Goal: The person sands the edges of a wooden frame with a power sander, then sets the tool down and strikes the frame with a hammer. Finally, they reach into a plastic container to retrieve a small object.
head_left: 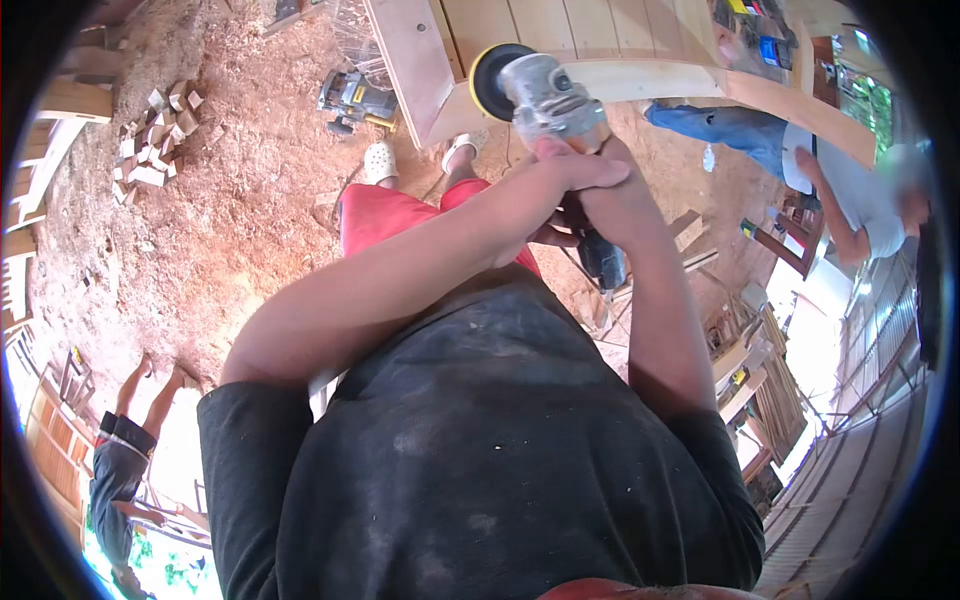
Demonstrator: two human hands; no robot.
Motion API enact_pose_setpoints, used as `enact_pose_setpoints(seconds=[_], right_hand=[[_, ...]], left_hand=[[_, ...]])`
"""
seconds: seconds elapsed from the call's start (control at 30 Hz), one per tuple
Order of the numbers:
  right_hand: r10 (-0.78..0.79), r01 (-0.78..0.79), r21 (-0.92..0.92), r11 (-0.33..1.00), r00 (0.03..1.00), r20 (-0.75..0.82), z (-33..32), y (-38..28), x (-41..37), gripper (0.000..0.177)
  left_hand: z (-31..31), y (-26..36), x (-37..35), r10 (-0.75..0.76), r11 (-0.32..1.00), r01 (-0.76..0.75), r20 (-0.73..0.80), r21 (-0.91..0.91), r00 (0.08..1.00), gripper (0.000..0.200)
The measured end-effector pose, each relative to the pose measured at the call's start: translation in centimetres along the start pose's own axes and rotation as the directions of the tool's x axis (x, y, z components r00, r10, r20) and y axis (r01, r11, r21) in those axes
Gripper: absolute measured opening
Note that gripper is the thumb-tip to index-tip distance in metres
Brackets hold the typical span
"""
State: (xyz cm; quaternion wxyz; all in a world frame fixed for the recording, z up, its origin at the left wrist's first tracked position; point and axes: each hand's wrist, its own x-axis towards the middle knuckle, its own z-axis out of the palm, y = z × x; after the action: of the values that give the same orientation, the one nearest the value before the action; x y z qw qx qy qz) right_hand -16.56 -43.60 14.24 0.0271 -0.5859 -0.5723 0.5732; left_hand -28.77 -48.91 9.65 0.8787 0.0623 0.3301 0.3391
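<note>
An angle grinder (550, 100) with a yellow-rimmed, dark round disc (497, 82) is held out in front of me. My left hand (585, 168) reaches across my body and closes over the grinder just behind its metal head. Lower on the body, my right hand (618, 205) wraps round the tool, and the black rear end (602, 262) sticks out below it. The disc overlaps the edge of a large wooden panel (590, 30) with a plank face and a curved rail (650, 78). Some of my fingers are hidden behind the grinder.
A power tool with a dark motor body (358, 100) lies on the dirt floor left of the panel's corner. Cut wood blocks (158, 140) are heaped at the left. One person in jeans (735, 138) is at the right, another in dark clothes (120, 465) at lower left. Boards (775, 400) are stacked at right.
</note>
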Motion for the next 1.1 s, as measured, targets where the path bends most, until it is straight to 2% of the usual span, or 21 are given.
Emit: enact_pose_setpoints(seconds=[0.03, 0.07, 0.17, 0.27, 0.37, 0.47, 0.57, 0.6, 0.7, 0.73, 0.83, 0.87, 0.97, 1.07, 1.1], right_hand=[[-0.024, 0.024, -0.007, 1.0, 1.0, 0.015, 0.6, 0.1, 0.1, 0.028], [0.065, -0.065, -0.026, 0.998, 0.997, 0.032, 1.0, -0.4, -0.2, 0.035], [-0.015, 0.019, -0.047, 0.999, 0.997, 0.079, 2.4, 0.8, 0.1, 0.048], [-0.068, 0.081, -0.14, 0.987, 0.993, 0.092, 2.3, 0.3, -0.3, 0.034], [0.015, -0.012, -0.044, 0.999, 0.997, 0.071, 0.7, 0.6, 0.0, 0.039], [0.065, -0.069, 0.103, 0.992, 0.997, 0.046, -2.4, 2.8, 0.6, 0.068], [0.101, -0.106, 0.227, 0.968, 0.994, 0.03, -5.4, 2.9, 0.8, 0.057], [0.166, -0.166, 0.231, 0.959, 0.986, 0.022, -6.6, 1.7, 0.5, 0.049], [0.146, -0.119, 0.226, 0.967, 0.983, -0.109, -9.7, 1.7, 0.8, 0.05], [0.208, -0.186, 0.15, 0.971, 0.966, -0.152, -10.9, 1.9, 1.2, 0.05], [0.185, -0.163, 0.114, 0.98, 0.958, -0.218, -14.9, 4.7, 2.4, 0.052], [0.242, -0.229, 0.078, 0.97, 0.909, -0.339, -15.9, 6.1, 2.6, 0.05], [0.112, -0.053, 0.192, 0.98, 0.943, -0.314, -19.9, 9.3, 3.1, 0.049], [0.133, -0.033, 0.295, 0.955, 0.936, -0.326, -20.4, 8.3, 2.9, 0.047], [0.121, -0.036, 0.247, 0.968, 0.933, -0.338, -20.1, 8.0, 2.8, 0.046]], left_hand=[[-0.4, -0.1, -0.8, 0.008, 1.0, -0.008, -0.014, -0.008, 1.0, 0.068], [-0.7, -0.2, -1.4, -0.028, 0.999, 0.027, -0.012, -0.025, 1.0, 0.069], [-1.3, -0.8, -3.1, -0.04, 0.995, 0.035, -0.061, -0.089, 0.997, 0.067], [-0.9, 0.1, -4.4, -0.055, 0.994, 0.049, -0.064, -0.098, 0.996, 0.07], [-0.6, 0.0, -2.9, -0.079, 0.994, 0.075, -0.057, -0.077, 0.995, 0.073], [0.2, 0.3, 0.2, -0.094, 0.995, 0.093, 0.025, 0.019, 0.995, 0.073], [2.7, 1.2, 3.3, -0.098, 0.994, 0.099, -0.006, 0.043, 0.995, 0.072], [3.6, 1.8, 4.2, -0.083, 0.995, 0.083, -0.002, 0.064, 0.997, 0.069], [5.3, 2.1, 8.5, -0.097, 0.991, 0.093, 0.038, 0.101, 0.995, 0.064], [5.9, 2.3, 9.8, -0.085, 0.991, 0.078, 0.064, 0.108, 0.994, 0.06], [8.0, 3.4, 13.5, -0.096, 0.986, 0.075, 0.137, 0.15, 0.986, 0.063], [8.5, 3.1, 15.2, -0.096, 0.981, 0.066, 0.16, 0.182, 0.983, 0.063], [10.6, 3.1, 18.8, -0.132, 0.976, 0.09, 0.21, 0.2, 0.969, 0.059], [11.5, 2.9, 20.1, -0.117, 0.976, 0.077, 0.191, 0.204, 0.974, 0.056], [11.4, 2.9, 19.9, -0.114, 0.978, 0.079, 0.177, 0.195, 0.978, 0.055]])
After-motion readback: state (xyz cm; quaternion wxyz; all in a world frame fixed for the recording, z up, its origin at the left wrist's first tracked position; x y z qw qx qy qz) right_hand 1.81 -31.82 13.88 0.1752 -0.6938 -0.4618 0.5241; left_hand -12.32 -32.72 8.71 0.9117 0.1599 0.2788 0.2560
